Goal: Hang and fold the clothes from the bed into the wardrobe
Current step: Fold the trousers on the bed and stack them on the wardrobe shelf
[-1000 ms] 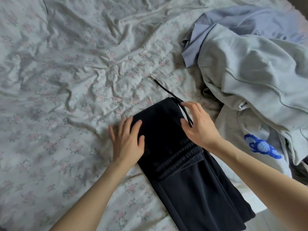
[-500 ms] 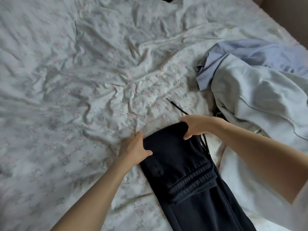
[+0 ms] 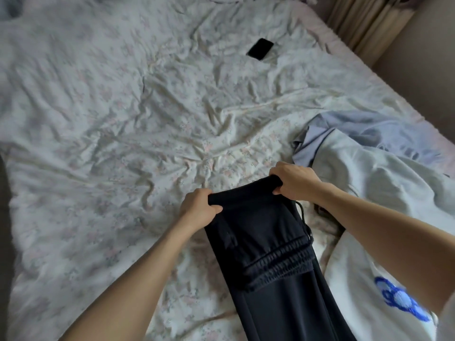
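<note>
Far fold edge of black trousers [image 3: 261, 232] now being gripped at both corners — a second ago left hand [image 3: 199, 207] lying flat, right hand [image 3: 293, 180] tending drawstring [image 3: 304, 220]. Both hands closed tight on cloth, edge being lifted off bed [image 3: 123, 119]; next fold judged under way, wardrobe not in view. Trousers lying near bed's edge, beside pale sweatshirt [image 3: 369, 193] and lilac garment [image 3: 357, 129]. No containers being seen — only phone [image 3: 260, 48] lying on sheet.
</note>
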`<state>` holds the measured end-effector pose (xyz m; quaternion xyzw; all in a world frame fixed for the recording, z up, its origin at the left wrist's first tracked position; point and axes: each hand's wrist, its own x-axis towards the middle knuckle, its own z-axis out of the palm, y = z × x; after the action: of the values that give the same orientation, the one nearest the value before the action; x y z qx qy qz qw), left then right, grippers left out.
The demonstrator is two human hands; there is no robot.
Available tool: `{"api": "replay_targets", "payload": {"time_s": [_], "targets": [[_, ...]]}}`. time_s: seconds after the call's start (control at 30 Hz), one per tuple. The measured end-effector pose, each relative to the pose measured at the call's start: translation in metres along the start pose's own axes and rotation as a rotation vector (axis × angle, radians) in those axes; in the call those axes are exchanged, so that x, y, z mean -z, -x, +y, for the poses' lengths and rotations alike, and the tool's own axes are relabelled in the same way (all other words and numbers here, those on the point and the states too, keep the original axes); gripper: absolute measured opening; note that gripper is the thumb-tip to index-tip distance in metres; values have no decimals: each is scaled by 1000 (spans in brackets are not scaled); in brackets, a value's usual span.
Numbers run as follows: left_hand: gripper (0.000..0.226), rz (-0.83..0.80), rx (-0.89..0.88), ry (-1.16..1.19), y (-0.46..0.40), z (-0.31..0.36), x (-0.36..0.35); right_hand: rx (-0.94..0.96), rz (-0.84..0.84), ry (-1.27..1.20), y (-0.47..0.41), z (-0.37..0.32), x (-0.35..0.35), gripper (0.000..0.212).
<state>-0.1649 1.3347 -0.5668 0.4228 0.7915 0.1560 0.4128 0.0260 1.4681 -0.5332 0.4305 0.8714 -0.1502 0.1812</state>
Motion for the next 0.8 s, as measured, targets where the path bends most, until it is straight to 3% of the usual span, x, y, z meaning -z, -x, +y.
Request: {"api": "replay_targets", "payload": {"time_s": [0.1, 0.3, 0.43, 0.63, 0.8], "targets": [[34, 100, -17, -15, -11, 17, 23, -24, 121, -42, -8, -2, 20, 25], [24, 448, -128, -211, -17, 54, 61, -46, 362, -243, -23, -10, 60, 24], [26, 465, -199, -305, -7, 49, 47, -89, 313, -342, -18, -4, 42, 26], [22, 515, -327, -265, 36, 35, 11, -45, 321, -422, 20, 9, 12, 24], [25, 528, -606, -280, 92, 20, -27, 65, 435, -422, 84, 21, -17, 28]]}}
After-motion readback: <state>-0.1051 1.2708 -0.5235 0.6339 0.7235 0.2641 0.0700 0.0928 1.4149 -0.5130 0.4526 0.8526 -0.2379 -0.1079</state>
